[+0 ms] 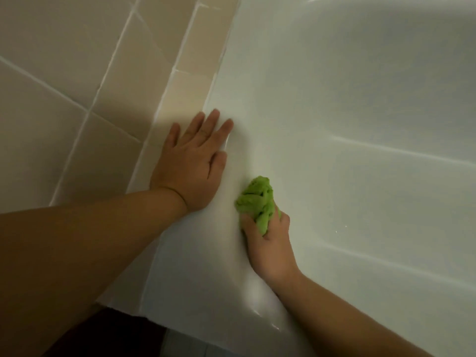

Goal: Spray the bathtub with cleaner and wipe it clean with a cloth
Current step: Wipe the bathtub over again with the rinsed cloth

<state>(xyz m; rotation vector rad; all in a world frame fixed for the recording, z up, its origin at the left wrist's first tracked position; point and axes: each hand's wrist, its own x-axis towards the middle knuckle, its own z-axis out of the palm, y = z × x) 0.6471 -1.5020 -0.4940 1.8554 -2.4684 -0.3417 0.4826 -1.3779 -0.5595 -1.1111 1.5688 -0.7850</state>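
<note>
The tub (360, 124) interior lies open to the right; the tiled wall (64, 60) closes off the left, and the left hand (192, 163) occupies the rim.

There was only the one view, from a camera worn on the person's head, so nothing was shared with a second view. It looked forward and steeply down from above the two forearms, which entered from the bottom edge. It sat close: the right hand (268, 235) gripping the green cloth (256, 199) fell just below the middle of the picture. Left of that grip lay the left hand (192, 161) on the bathtub rim (195, 253), and farther left the tiled wall (64, 73). Right of the grip and beyond it the bathtub's basin (373, 112) filled the view. The wide lens bent the straight edges.
</note>
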